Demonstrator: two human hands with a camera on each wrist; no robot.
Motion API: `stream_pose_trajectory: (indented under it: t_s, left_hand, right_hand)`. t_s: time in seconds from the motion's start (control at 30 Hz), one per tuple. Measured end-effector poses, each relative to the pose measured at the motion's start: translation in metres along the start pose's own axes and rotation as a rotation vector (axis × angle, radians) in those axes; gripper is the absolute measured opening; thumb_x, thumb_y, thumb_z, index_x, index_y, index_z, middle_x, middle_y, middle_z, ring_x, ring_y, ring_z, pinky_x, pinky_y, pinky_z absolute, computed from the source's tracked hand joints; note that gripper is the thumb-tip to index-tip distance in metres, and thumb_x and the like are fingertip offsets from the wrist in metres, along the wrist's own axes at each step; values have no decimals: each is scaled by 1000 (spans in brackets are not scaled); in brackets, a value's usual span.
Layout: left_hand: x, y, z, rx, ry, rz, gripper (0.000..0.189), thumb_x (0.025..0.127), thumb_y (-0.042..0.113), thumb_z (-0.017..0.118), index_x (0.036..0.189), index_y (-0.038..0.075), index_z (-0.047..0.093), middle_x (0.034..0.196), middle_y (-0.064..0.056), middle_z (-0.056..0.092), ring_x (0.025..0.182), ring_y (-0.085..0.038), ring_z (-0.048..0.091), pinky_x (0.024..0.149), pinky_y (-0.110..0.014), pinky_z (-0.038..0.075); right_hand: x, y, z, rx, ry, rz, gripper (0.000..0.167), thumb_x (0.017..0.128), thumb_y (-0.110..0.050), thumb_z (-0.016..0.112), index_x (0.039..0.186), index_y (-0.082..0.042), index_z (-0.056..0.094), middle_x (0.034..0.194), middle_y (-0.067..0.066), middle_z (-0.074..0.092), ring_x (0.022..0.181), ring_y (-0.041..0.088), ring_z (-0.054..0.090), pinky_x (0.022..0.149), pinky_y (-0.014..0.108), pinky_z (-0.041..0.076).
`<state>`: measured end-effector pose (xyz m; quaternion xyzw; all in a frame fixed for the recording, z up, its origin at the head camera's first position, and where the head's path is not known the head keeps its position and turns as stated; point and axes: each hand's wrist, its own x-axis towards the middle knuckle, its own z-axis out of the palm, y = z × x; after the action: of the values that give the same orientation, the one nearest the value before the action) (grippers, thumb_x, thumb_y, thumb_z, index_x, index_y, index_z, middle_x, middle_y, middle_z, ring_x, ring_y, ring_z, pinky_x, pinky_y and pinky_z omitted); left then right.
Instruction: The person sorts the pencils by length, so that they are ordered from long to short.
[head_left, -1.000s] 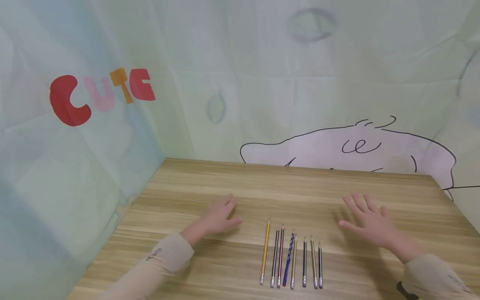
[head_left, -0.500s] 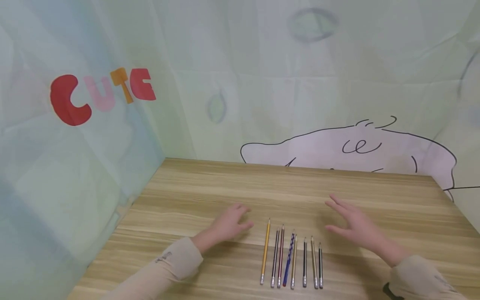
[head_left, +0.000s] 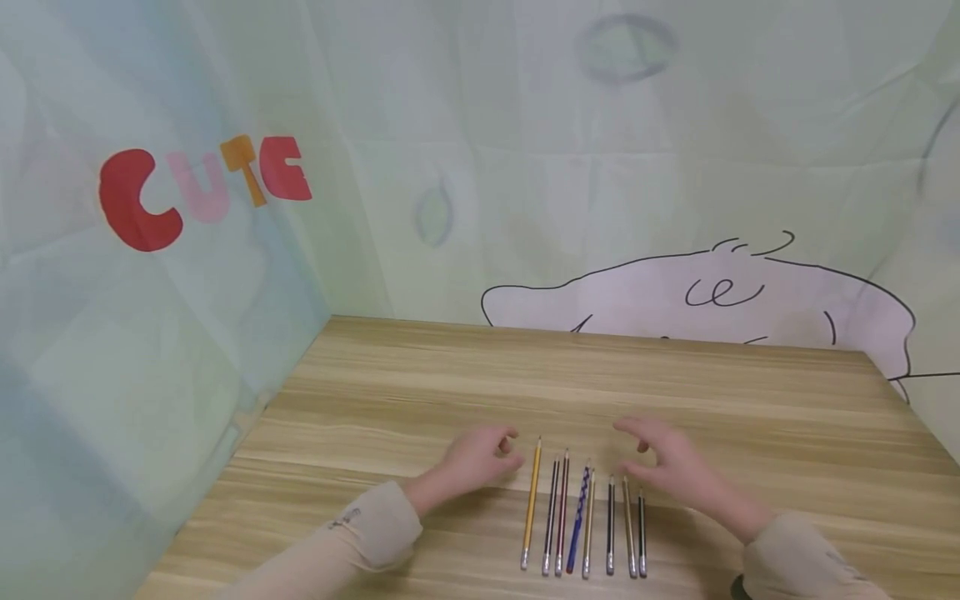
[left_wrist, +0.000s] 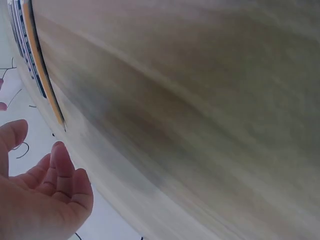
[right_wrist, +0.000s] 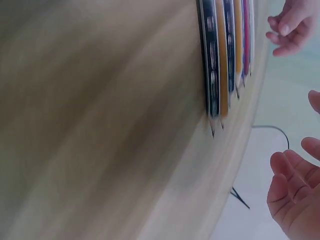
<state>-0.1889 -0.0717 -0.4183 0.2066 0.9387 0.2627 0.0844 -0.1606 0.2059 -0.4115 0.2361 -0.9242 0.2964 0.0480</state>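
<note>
Several pencils lie side by side on the wooden table, points away from me and eraser ends toward me. A yellow pencil (head_left: 532,504) is leftmost, then a dark red pencil (head_left: 562,512), a blue patterned pencil (head_left: 578,517) and gold and black ones, with a black pencil (head_left: 642,533) rightmost. My left hand (head_left: 474,460) hovers just left of the yellow pencil's tip, fingers loosely bent, holding nothing. My right hand (head_left: 671,465) is over the right end of the row, thumb and fingers apart around empty space. In the right wrist view the pencil tips (right_wrist: 215,122) show beside that hand.
The wooden table (head_left: 420,367) reaches back to a fabric backdrop (head_left: 525,167) with a drawn white cartoon figure (head_left: 675,300). Another printed cloth on the left carries the word CUTE (head_left: 202,187).
Both hands have come inward toward the pencils, the left moving right and the right moving left and nearer. Their fingers have bent more. The pencils stay where they were.
</note>
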Motion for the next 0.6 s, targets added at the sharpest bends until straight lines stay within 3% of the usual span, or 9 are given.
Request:
stream_pose_trajectory:
  t_s: [0.07, 0.2, 0.4, 0.6]
  left_hand:
    - [-1, 1, 2, -6, -4, 3, 42, 78, 28, 62, 112, 4, 55, 82, 0, 58, 70, -9, 51, 61, -21, 43]
    - [-1, 2, 7, -14, -18, -5, 42, 78, 28, 62, 112, 5, 55, 74, 5, 54, 62, -6, 46, 56, -18, 39]
    - [-2, 7, 11, -11, -36, -28, 41, 78, 28, 62, 113, 7, 55, 70, 8, 53, 58, -4, 45, 53, -17, 39]
    - [-4, 13, 14, -23, -48, -11, 40, 77, 28, 64, 110, 6, 57, 67, 9, 53, 54, -3, 45, 51, -17, 38]
  right_hand:
    - [1, -3, 4, 70, -30, 20, 50, 73, -17, 68, 118, 1, 51, 109, 17, 58, 67, 6, 49, 46, 17, 41]
    - [0, -7, 12, 151, -90, 27, 50, 75, -16, 66, 118, 3, 50, 111, 20, 57, 62, -2, 44, 46, 17, 41]
    - [1, -14, 23, 209, -146, 39, 47, 77, -15, 64, 118, 3, 50, 111, 20, 57, 60, -1, 44, 46, 18, 42]
    - [4, -19, 32, 243, -173, 50, 47, 78, -17, 64, 118, 2, 49, 104, 16, 60, 54, 0, 45, 45, 19, 42]
